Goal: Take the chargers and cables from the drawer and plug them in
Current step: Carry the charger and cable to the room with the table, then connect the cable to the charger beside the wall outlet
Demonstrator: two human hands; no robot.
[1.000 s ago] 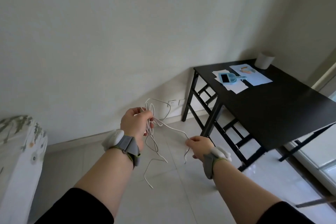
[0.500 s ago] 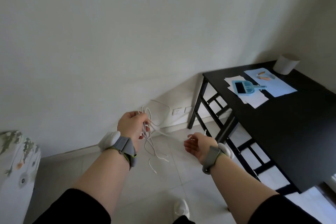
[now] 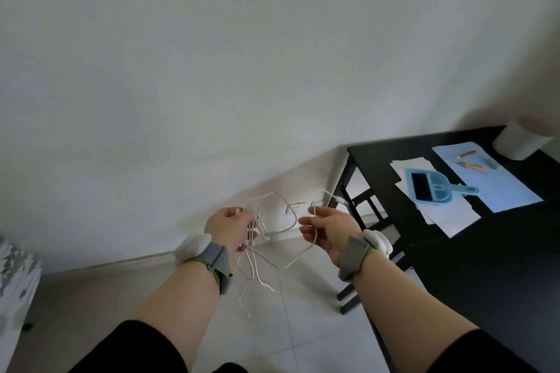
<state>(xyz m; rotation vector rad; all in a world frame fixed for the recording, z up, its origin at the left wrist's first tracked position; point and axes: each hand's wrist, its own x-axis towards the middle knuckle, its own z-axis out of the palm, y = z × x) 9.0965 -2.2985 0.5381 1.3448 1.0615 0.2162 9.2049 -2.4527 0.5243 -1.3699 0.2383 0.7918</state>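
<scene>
Both hands hold white cables (image 3: pixel 274 239), left hand (image 3: pixel 231 228) gripping, right hand (image 3: pixel 328 232) apparently pinching

White cables (image 3: pixel 274 232) hang from my grip; my wristbands (image 3: pixel 216 260) are grey, sleeves (image 3: pixel 136 348) black, the table (image 3: pixel 485 251) black, the dustpan (image 3: pixel 428 186) blue.

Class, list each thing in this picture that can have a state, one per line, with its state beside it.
Left hand: grips a bundle of white cables.
Right hand: pinches one cable strand.
White cables: tangled, hanging loose, not plugged in.
Wall socket: nothing visibly plugged in.
Blue dustpan: lying flat on papers.
Black table: standing by the wall.
</scene>
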